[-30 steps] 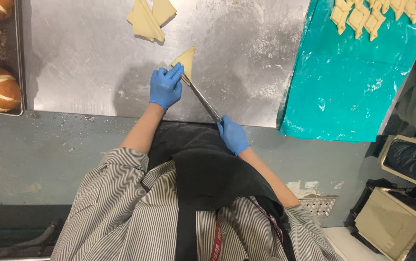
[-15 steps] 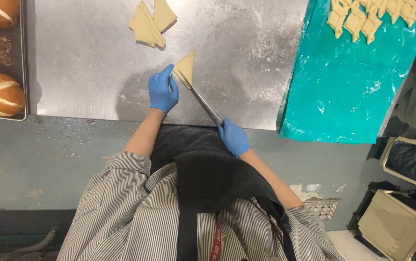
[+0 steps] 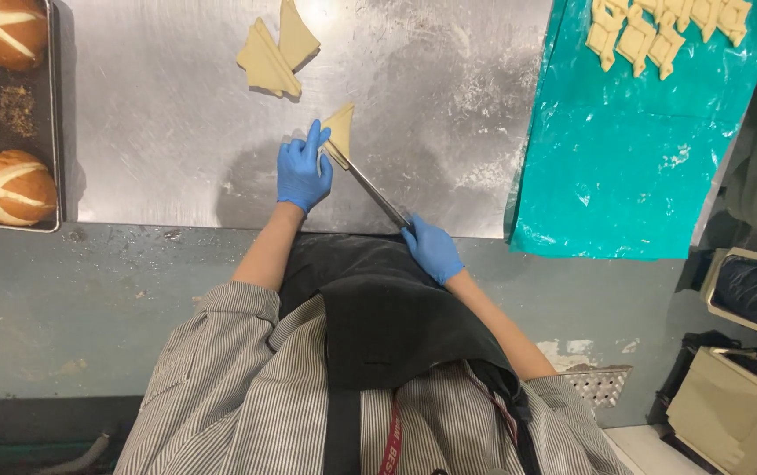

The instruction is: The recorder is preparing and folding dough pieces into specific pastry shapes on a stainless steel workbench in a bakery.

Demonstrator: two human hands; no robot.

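Observation:
Both my hands wear blue gloves. My left hand [image 3: 303, 171] rests flat on the steel table [image 3: 176, 149], its fingertips touching a small triangle of pale dough [image 3: 341, 128]. My right hand [image 3: 432, 249], near the table's front edge, grips the handle of a long knife [image 3: 373, 192] whose blade runs diagonally up to the dough triangle. Further back lie two more folded dough triangles [image 3: 275, 51].
A dark tray [image 3: 18, 110] with scored brown bread rolls [image 3: 14, 186] sits at the left. A teal plastic sheet [image 3: 625, 158] at the right carries several shaped dough pieces [image 3: 660, 31]. Bins and boxes [image 3: 730, 413] stand on the floor at the lower right.
Both hands and the knife keep nearly the same pose at the dough triangle; the view has shifted slightly.

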